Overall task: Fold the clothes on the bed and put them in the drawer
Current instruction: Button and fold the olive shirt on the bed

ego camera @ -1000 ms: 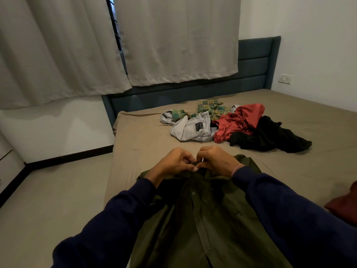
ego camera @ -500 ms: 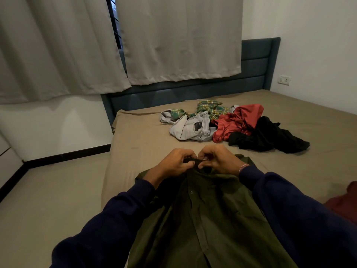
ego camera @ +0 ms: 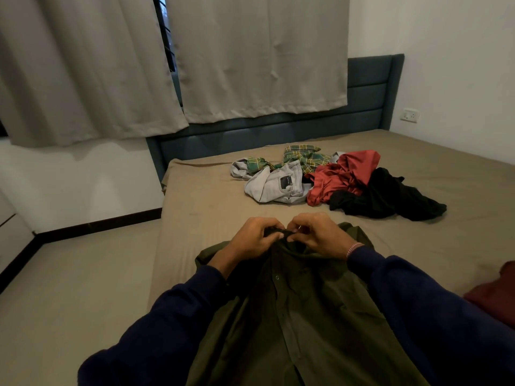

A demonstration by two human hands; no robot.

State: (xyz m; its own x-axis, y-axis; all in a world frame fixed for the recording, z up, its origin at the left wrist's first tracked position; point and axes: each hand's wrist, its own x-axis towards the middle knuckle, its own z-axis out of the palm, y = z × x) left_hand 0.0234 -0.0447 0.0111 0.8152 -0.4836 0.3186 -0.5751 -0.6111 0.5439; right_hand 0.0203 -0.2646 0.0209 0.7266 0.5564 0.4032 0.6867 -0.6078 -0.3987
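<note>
An olive green button shirt (ego camera: 301,310) lies front up on the near part of the bed (ego camera: 200,207), collar away from me. My left hand (ego camera: 255,239) and my right hand (ego camera: 317,236) meet at the collar, each pinching the fabric at the top of the button placket. Further back lies a loose pile: grey jeans (ego camera: 276,186), a green plaid shirt (ego camera: 303,157), a red garment (ego camera: 342,176) and a black garment (ego camera: 387,197). No drawer is clearly in view.
A dark red garment (ego camera: 496,293) sits at the right edge of the bed. A blue padded headboard (ego camera: 365,90) and grey curtains (ego camera: 250,59) stand behind. The floor (ego camera: 69,288) runs along the bed's left side, and white furniture (ego camera: 11,232) shows at far left.
Both hands stay at the collar, their fingers shifting slightly on the fabric. The view has tilted a little; the clothes pile has not moved.
</note>
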